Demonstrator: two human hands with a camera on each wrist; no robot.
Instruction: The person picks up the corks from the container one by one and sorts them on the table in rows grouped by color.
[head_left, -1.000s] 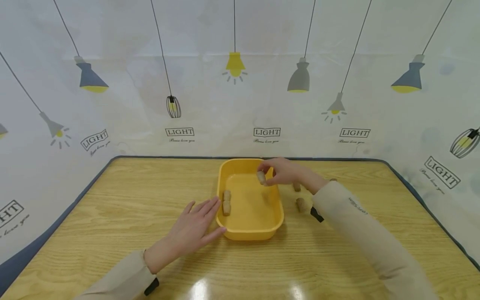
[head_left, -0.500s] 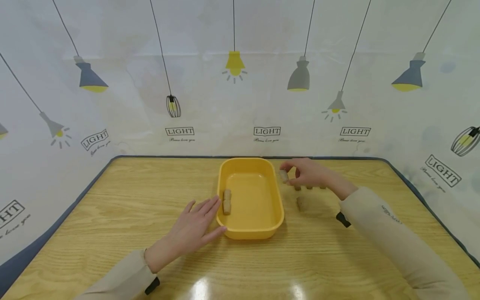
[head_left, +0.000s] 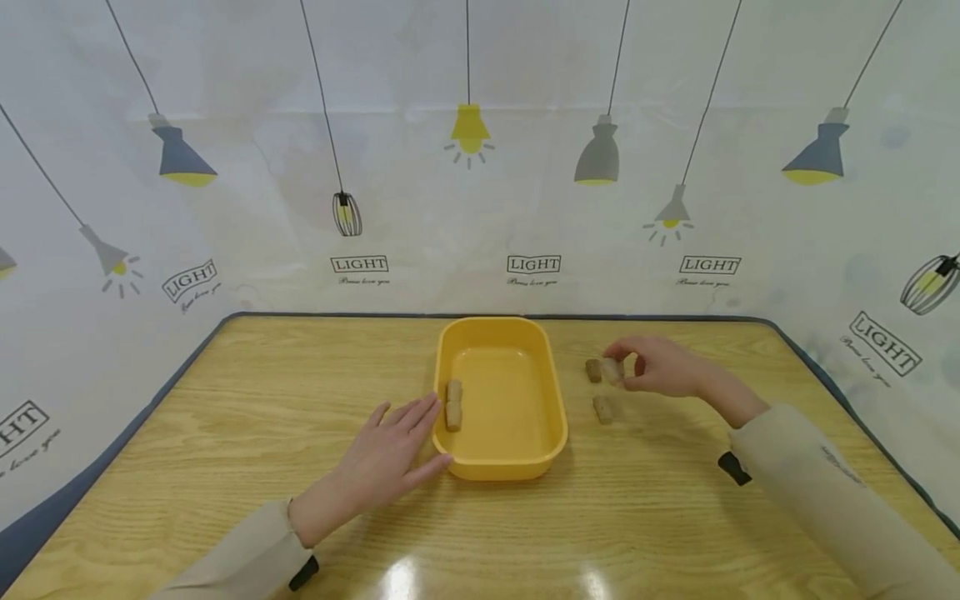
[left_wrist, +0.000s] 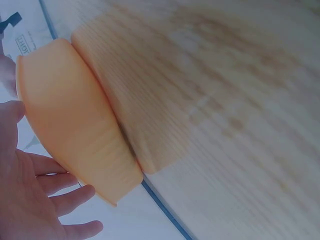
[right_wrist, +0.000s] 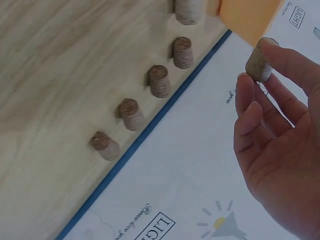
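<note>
A yellow plastic tray sits on the wooden table, with two corks lying end to end along its left wall. My left hand rests its straight fingers against the tray's left rim and near corner; in the left wrist view the fingers spread along the tray's outer side. To the right of the tray, my right hand pinches a cork between thumb and fingertips, raised over the table. Close by it lie a dark-ended cork and a nearer cork.
The right wrist view has several more corks standing in a row on the table, partly hidden behind the hand in the head view. Behind the table, whose edge is dark blue, hangs a lamp-printed backdrop.
My right hand has moved right from over the tray to above the corks beside it, still pinching the cork. The left hand and tray have stayed put.
</note>
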